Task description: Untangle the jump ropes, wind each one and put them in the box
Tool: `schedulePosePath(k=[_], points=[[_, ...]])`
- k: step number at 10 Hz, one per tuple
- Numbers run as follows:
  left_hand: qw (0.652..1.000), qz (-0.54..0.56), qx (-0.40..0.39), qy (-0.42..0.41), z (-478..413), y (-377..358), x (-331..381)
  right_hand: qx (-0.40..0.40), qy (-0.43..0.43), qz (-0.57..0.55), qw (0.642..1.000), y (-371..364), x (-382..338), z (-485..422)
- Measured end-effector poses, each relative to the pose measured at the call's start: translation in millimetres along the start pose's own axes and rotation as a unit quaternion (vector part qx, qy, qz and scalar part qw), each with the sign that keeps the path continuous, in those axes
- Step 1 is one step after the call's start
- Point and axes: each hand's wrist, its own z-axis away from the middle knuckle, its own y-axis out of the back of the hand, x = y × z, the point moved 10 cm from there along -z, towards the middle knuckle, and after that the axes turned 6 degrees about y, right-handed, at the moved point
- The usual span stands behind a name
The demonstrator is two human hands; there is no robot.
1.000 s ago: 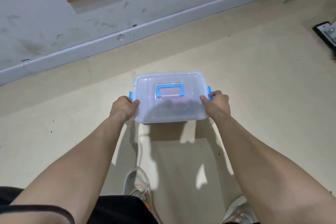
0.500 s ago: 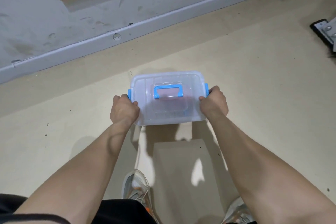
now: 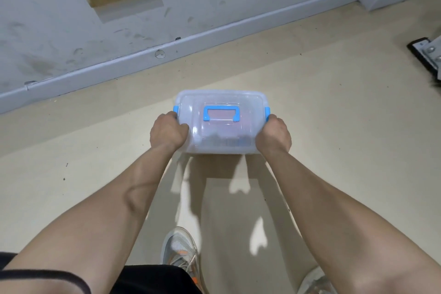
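A clear plastic box [image 3: 220, 102] with its lid on, a blue carry handle on top and blue side clips, is held above the beige floor in front of me. My left hand [image 3: 167, 133] grips its left side by the clip. My right hand [image 3: 274, 137] grips its right side. Dark, blurred shapes show through the box's near wall; I cannot tell what they are. No jump rope is visible outside the box.
A scuffed grey wall with a baseboard [image 3: 167, 55] runs across the back. A black and metal object [image 3: 429, 55] lies at the right edge. My shoes [image 3: 181, 250] stand on the floor below the box.
The box has risen slightly and come closer to me. Both hands have closed more tightly around its sides.
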Motion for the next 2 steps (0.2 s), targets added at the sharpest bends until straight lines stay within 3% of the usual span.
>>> schedulePosePath(k=[2], points=[[0.998,0.002,-0.070,-0.011,25,17,-6,-0.076,0.012,0.016,0.997,12,-9,20]])
